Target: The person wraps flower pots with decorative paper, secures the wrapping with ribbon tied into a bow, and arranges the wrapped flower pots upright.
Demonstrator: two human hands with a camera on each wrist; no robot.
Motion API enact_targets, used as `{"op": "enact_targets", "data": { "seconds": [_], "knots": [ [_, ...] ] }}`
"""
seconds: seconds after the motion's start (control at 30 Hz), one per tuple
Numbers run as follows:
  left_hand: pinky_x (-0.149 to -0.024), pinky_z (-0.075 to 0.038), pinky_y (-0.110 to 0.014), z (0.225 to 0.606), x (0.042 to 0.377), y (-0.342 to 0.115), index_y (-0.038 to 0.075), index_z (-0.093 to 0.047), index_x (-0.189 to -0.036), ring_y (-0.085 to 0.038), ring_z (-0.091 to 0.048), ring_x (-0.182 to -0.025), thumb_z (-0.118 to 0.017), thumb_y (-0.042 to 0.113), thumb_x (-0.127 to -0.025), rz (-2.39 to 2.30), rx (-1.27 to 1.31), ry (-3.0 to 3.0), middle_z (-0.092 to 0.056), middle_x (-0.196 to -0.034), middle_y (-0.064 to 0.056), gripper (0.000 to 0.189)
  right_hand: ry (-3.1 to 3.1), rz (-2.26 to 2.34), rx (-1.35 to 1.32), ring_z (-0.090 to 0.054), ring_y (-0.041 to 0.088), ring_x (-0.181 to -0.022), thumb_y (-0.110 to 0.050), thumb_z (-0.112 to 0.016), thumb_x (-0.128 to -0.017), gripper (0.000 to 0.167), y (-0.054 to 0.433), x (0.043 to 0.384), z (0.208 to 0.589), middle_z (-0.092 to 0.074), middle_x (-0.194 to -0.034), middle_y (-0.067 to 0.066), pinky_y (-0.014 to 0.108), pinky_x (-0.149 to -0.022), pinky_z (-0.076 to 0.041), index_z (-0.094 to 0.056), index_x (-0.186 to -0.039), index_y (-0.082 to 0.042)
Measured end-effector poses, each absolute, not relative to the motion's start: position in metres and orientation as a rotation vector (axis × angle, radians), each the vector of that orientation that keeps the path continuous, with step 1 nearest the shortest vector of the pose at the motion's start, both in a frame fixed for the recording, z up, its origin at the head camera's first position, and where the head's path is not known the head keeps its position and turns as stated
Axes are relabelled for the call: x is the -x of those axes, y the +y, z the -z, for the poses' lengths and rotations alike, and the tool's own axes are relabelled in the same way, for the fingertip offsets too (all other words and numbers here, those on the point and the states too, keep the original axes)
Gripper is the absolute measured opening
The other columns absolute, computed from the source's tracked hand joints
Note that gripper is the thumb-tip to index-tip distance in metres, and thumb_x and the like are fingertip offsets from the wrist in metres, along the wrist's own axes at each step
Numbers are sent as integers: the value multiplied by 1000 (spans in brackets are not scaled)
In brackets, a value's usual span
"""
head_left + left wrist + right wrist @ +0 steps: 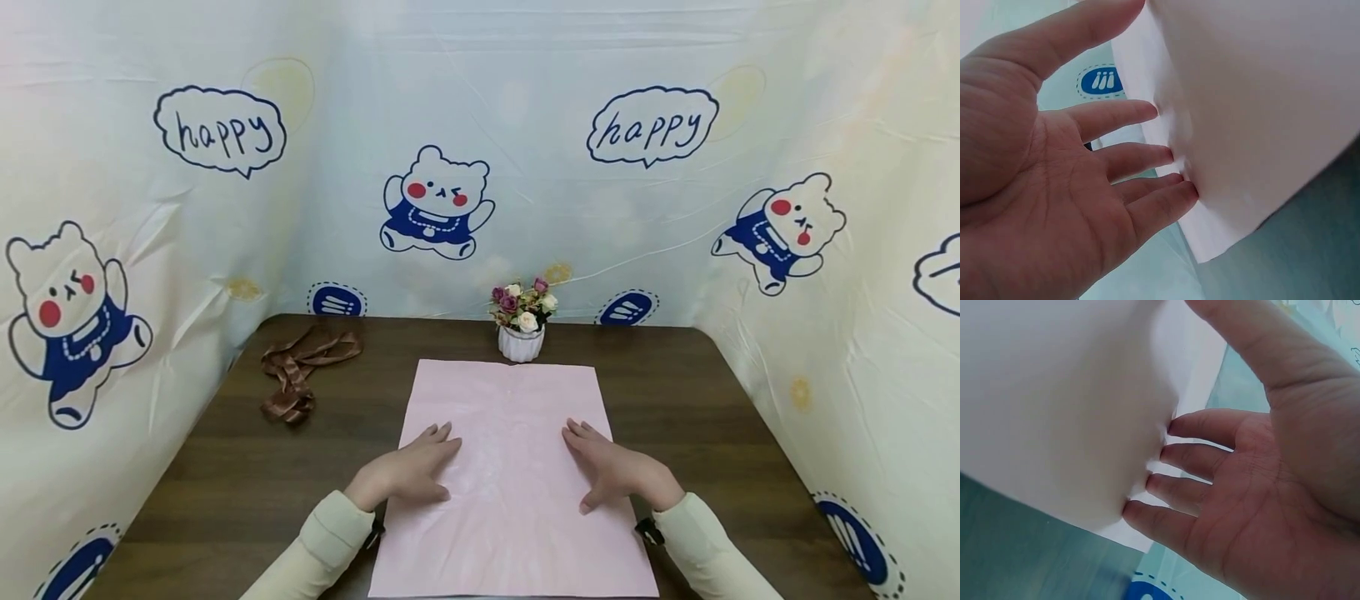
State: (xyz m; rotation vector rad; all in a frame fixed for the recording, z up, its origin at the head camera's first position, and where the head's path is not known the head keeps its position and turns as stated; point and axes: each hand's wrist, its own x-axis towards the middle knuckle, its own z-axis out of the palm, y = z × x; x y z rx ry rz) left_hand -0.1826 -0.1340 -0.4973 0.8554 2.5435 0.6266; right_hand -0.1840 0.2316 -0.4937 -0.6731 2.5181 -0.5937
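Note:
A large pink sheet of paper [510, 483] lies flat on the dark wooden table, its near edge close to the bottom of the head view. On its left part rests my left hand [412, 468], fingers extended and spread from the thumb. My right hand [618, 468] touches the right part in much the same way. In the left wrist view, the fingertips of the left hand [1085, 162] press against the paper [1260, 112]. The right wrist view has the right hand [1229, 481] with its fingertips on the paper [1060, 406] too. Neither hand grips anything.
A brown ribbon [292, 375] lies loosely heaped at the back left of the table [225, 492]. Just beyond the paper's far edge stands a white pot of artificial-looking flowers [521, 342]. A printed cloth [540, 208] with bears hangs around the back and sides.

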Motion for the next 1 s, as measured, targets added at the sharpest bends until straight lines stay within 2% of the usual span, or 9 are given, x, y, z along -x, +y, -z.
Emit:
{"op": "enact_targets", "data": {
  "seconds": [1.0],
  "knots": [
    [-120,-25,-58,498,181,-131,-8,-44,-148,-54,-19,-149,-80,13,-86,-657,-836,2541,-26,-159,-35,75,2529,598,665,-13,49,-153,-22,-96,-68,113,234,185,495,-17,-166,27,62,-119,-22,-30,-155,9]
  ]
}}
